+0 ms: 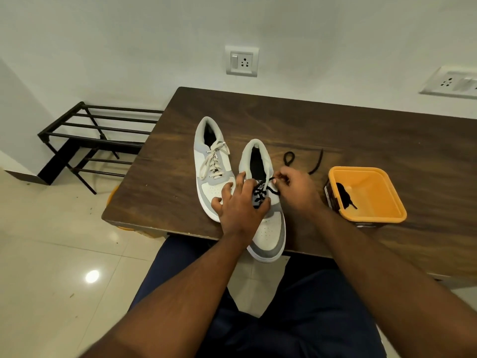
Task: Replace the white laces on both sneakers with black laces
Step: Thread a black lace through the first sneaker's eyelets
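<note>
Nearest, right sneaker (pixel 268 233) overhangs table (pixel 361 130) edge. Left hand (pixel 238 205) lies spread over its vamp, fingers relaxed. Right hand (pixel 294 187) pinches black lace (pixel 260 195), half-threaded through lower eyelets. Left sneaker (pixel 210 164) beside it, white laces (pixel 214 161) in. Orange tub (pixel 382 202) right, with another black lace (pixel 344 196). Loose lace end (pixel 316 164) behind.

sneakers (pixel 214 166) 2 | black laces (pixel 260 196) 2 | white laces (pixel 214 161) 1 | tubs (pixel 371 215) 1 | hands (pixel 240 205) 2 | sockets (pixel 241 61) 2

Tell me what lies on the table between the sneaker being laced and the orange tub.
In the head view, the right hand and the loose black lace lie between the near sneaker and the orange tub.
</note>
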{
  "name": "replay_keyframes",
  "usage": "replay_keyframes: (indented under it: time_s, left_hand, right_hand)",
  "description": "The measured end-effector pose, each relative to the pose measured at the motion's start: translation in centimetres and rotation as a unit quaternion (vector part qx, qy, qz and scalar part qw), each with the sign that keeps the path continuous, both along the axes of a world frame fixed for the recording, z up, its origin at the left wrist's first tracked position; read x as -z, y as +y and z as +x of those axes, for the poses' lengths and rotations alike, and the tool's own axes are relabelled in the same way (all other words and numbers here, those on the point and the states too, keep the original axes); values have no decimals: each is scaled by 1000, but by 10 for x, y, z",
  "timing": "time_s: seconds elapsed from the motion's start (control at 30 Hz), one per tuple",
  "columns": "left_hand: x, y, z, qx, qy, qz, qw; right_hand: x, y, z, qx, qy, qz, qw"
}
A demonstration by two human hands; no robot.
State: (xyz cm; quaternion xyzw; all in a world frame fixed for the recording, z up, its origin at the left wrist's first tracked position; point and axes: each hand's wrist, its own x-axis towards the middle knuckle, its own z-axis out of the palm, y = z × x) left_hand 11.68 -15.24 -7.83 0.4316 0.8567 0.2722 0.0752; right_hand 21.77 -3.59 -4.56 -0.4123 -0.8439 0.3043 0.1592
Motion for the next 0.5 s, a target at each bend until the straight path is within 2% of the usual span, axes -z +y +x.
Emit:
replay_keyframes:
  time_s: [0.03,0.1,0.13,0.2,0.33,0.5]
  left_hand:
    - [0,0,0,3,5,2,1000]
    - [1,-2,-1,3,23,-2,1000]
    - [3,-3,-2,5,28,-7,1000]
    - [5,-5,-2,8,28,-9,1000]
    - [6,-3,-1,-4,21,-10,1000]
    - [12,-3,-1,-10,35,11,999]
  right_hand:
    - [-9,10,3,-46,-88,102,990]
    - [-35,31,5,-126,-242,258,927]
    - [-47,44,7,-131,-277,288,907]
    - [-68,73,16,-78,-300,307,900]
    - [-87,118,37,76,-248,270,927]
    - [-36,75,35,62,-108,120,985]
